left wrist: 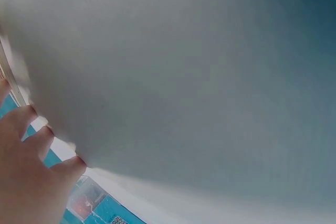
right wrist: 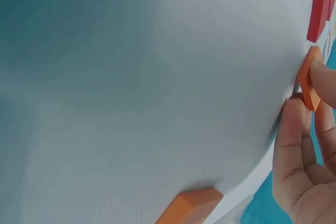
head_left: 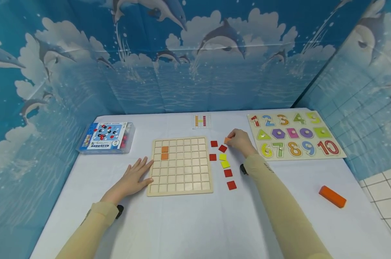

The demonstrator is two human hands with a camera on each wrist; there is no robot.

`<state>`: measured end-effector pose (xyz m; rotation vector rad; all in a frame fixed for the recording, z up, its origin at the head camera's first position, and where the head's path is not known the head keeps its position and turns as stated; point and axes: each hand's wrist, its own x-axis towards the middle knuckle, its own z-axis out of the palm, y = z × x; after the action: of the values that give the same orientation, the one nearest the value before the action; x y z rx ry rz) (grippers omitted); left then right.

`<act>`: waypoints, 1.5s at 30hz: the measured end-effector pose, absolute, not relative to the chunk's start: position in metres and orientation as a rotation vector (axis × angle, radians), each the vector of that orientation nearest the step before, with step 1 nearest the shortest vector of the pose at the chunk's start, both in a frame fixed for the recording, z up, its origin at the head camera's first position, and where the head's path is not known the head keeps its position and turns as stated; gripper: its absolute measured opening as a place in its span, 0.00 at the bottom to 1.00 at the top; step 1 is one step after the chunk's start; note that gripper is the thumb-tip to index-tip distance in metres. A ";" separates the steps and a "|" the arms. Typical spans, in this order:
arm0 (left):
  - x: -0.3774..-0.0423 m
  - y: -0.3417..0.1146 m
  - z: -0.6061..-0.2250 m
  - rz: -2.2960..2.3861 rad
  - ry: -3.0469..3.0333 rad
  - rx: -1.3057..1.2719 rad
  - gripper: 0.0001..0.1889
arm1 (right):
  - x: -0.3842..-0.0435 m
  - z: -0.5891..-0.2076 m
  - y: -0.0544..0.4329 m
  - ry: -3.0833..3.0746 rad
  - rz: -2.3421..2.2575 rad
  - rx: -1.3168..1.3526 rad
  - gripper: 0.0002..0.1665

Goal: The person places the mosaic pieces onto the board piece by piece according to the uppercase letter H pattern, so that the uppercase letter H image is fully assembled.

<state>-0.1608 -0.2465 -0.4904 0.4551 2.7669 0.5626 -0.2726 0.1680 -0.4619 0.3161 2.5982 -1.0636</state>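
My right hand point(head_left: 242, 142) pinches an orange square tile point(head_left: 227, 140) between thumb and fingers, right of the board at the top of the loose tiles. The right wrist view shows this tile point(right wrist: 311, 80) edge-on under the thumb. My left hand point(head_left: 132, 180) lies with fingers spread at the left edge of a wooden grid board point(head_left: 180, 194), thumb and fingertips at its rim. Two orange tiles point(head_left: 164, 156) sit one above the other in the second column of the board. Beside the board lie several red tiles point(head_left: 228, 173) and two yellow tiles point(head_left: 225, 164).
A small pattern card point(head_left: 202, 121) lies behind the board. At the back left stands a clear plastic box point(head_left: 106, 136) with a molecule picture. A number-and-shape puzzle board point(head_left: 295, 133) occupies the back right, and an orange block point(head_left: 332, 196) lies farther forward on the right.
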 end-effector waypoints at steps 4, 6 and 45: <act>-0.160 -0.248 -0.493 0.561 2.765 0.457 0.38 | -0.270 -0.459 0.170 2.546 -1.126 0.329 0.13; -0.160 -0.247 -0.493 0.562 2.762 0.456 0.38 | -0.268 -0.455 0.169 2.527 -1.158 0.336 0.13; -0.165 -0.249 -0.487 0.530 2.749 0.422 0.38 | -0.229 -0.457 -0.030 2.465 -1.164 -0.336 0.02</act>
<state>-0.1645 -0.2487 -0.4874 0.4224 2.7490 0.5304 -0.2295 -0.0297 -0.4571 -0.3358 2.4650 -1.1644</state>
